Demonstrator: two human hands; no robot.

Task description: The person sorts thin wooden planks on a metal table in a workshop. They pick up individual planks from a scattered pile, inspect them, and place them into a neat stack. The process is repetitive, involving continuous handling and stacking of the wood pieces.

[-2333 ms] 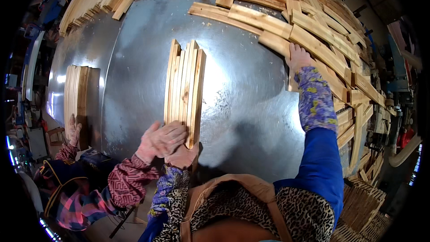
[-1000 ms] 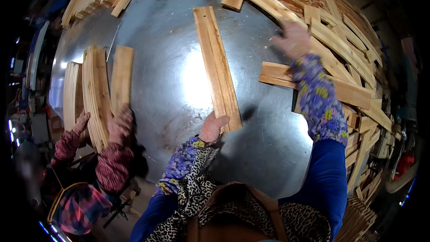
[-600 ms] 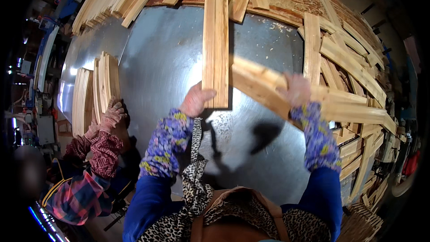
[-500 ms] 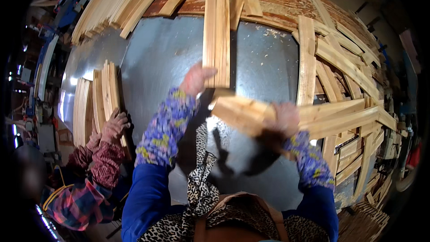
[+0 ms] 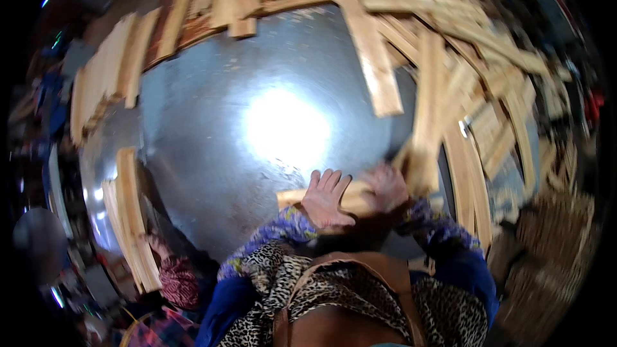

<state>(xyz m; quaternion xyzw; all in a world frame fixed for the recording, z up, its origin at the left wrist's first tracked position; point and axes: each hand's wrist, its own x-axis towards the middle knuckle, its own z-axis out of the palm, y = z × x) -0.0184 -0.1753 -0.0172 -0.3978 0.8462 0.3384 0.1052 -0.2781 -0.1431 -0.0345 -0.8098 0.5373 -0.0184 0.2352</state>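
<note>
Close to my body, a pale wooden board point(image 5: 289, 198) lies crosswise at the table's near edge. My left hand point(image 5: 326, 199) is over its middle, back up and fingers spread, seeming to rest on it. My right hand point(image 5: 385, 187) is at the board's right part, smeared by motion; whether its fingers grip is not clear. Just right of that hand, the lower end of another long board point(image 5: 426, 115) comes down from a heap. The hands hide much of the crosswise board.
A grey metal tabletop point(image 5: 205, 128) with a bright glare spreads ahead. Loose boards point(image 5: 443, 3) heap up at the far right, with one board point(image 5: 369, 51) jutting inward. Stacked strips point(image 5: 106, 71) stand far left. A co-worker's hand point(image 5: 156, 244) touches boards point(image 5: 132, 205) at left.
Both hands have drawn back toward my body. My left hand has left the long upright boards, which no longer stand at the table's middle. The view has turned rightward.
</note>
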